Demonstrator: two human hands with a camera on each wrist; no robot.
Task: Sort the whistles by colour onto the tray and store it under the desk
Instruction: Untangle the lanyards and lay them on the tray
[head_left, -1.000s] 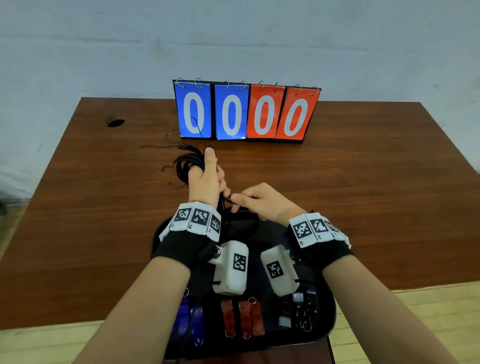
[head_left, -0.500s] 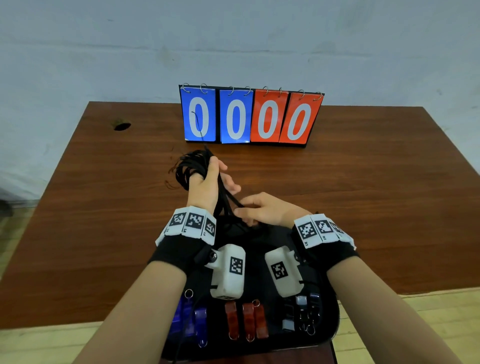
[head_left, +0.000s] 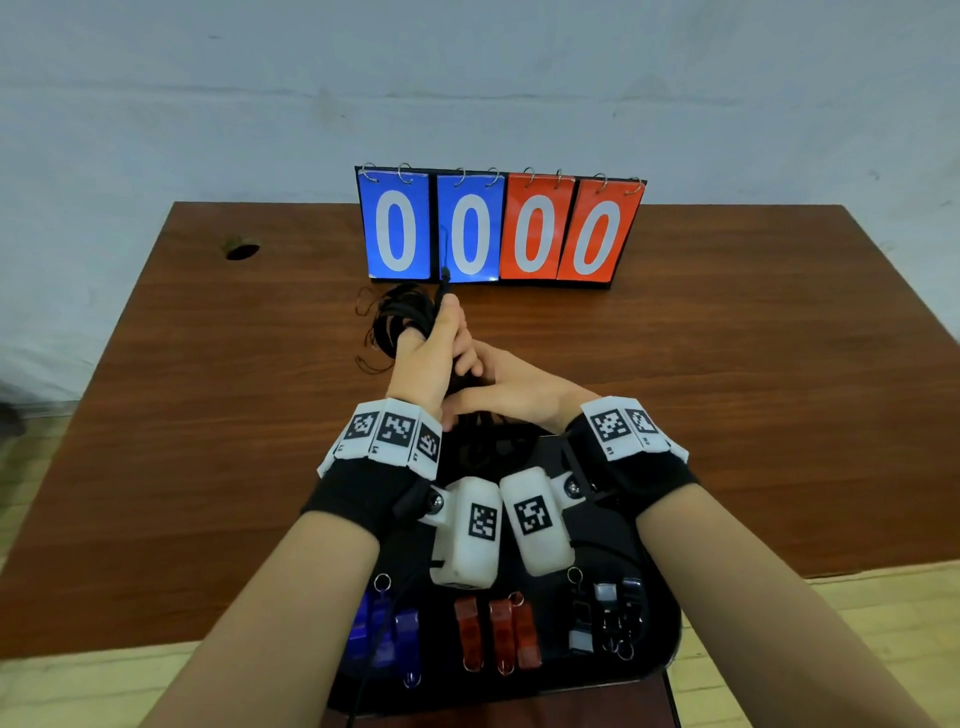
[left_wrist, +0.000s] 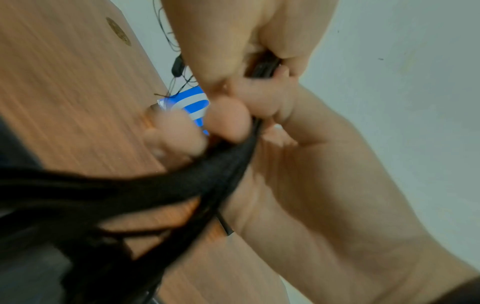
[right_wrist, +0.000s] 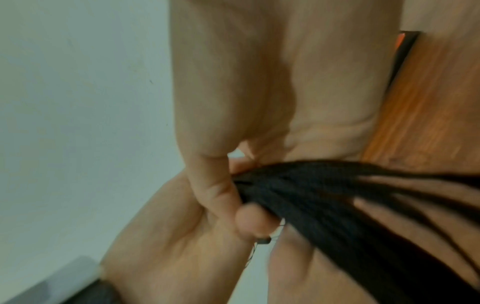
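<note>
A black tray (head_left: 662, 660) lies at the desk's near edge. On it are blue whistles (head_left: 384, 636) at the left, red whistles (head_left: 498, 639) in the middle and black whistles (head_left: 608, 618) at the right. Above the tray's far end my left hand (head_left: 431, 353) grips a bundle of black lanyard cords (head_left: 395, 317), wound round its fingers. My right hand (head_left: 514, 387) touches the left and pinches the same cords (right_wrist: 337, 205) between thumb and fingers. In the left wrist view the cords (left_wrist: 182, 189) run down from the curled fingers (left_wrist: 228, 121) towards the tray.
A flip scoreboard (head_left: 498, 228) reading 0000 stands at the back of the brown desk (head_left: 727, 389), just beyond the hands. A cable hole (head_left: 241, 251) is at the far left. A pale wall rises behind, and wooden floor shows below the near edge.
The left hand has lifted the cord bundle farther towards the scoreboard. The right hand has moved up against the left hand and keeps hold of the strands.
</note>
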